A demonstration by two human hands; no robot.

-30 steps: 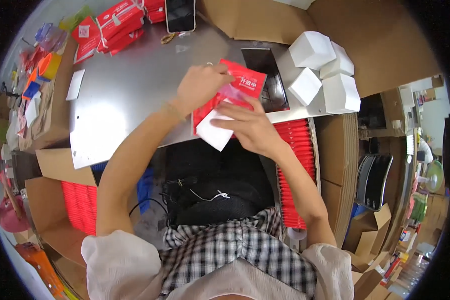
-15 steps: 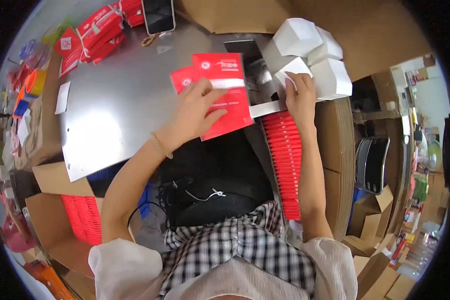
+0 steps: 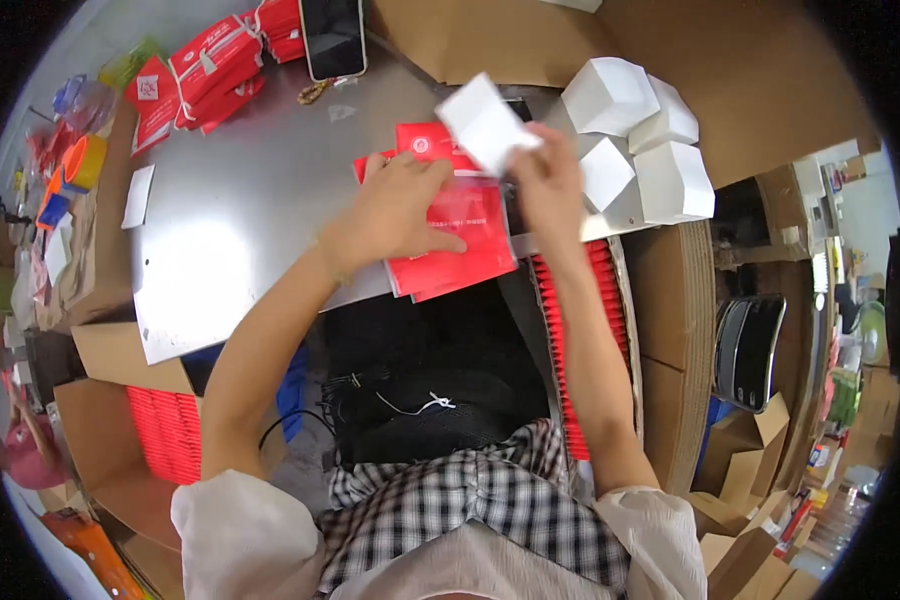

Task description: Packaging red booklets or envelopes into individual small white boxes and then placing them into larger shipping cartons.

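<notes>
Two overlapping red packets (image 3: 470, 240) lie at the near edge of the metal table. Over their left part rests my left hand (image 3: 395, 215), fingers spread and thumb stretched out, touching the upper packet. My right hand (image 3: 550, 190) pinches a white square card (image 3: 485, 125) by its lower right corner. That card is raised and tilted above the packets' top, covering part of the upper one. To the right of this hand, a small pile of white cards (image 3: 606, 175) sits beside taller white stacks (image 3: 610, 95).
Tied bundles of red packets (image 3: 215, 70) and a phone (image 3: 333, 38) lie at the table's far side. Below the right edge, a long box holds a row of red packets (image 3: 575, 345). An open carton (image 3: 100, 440) with red packets stands lower left. Cardboard walls (image 3: 730, 80) rise at right.
My right hand has lifted a white card off the small pile and moved left over the packets. My left hand stays on the packets, its fingers more bent.
</notes>
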